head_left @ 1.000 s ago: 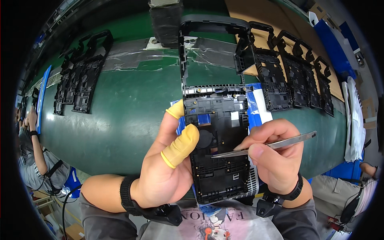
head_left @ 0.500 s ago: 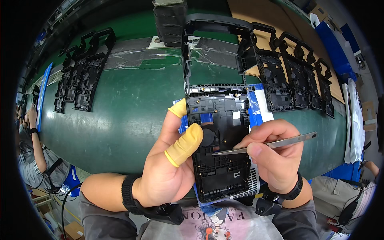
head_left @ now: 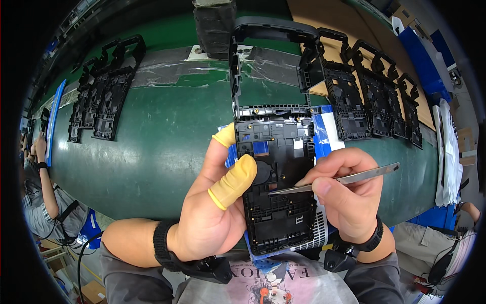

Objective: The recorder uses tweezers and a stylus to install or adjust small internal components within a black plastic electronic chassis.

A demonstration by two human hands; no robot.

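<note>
Closest to us, our left hand grips the black plastic frame by its left edge, thumb and forefinger in yellow finger cots pressed on it, likely to keep it steady and clean. Our right hand pinches metal tweezers shut, the tip resting inside the frame just right of its round recess. Beyond both hands lies the green belt, with rows of like black frames far right and more frames far left.
</note>
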